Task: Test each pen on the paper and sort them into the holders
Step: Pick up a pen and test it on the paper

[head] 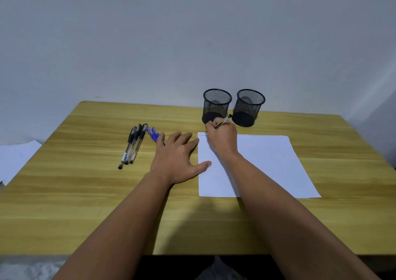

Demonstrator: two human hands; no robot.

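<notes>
My right hand [221, 137] grips a pen [224, 121], writing at the paper [267, 164] far-left corner; my left hand [176, 157], open and empty, should pin its edge firmly.

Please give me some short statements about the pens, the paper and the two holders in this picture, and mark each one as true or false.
1. The right hand holds a pen at the far left corner of the paper. True.
2. Both mesh holders, the left holder and the right holder, already contain pens. False: both look empty.
3. The left hand lies flat on the table, its thumb on the paper's left edge. True.
4. The black pens lie on the paper. False: they lie on the table, left of the left hand.
5. Blue pens lie between the black pens and the left hand. True.
</notes>
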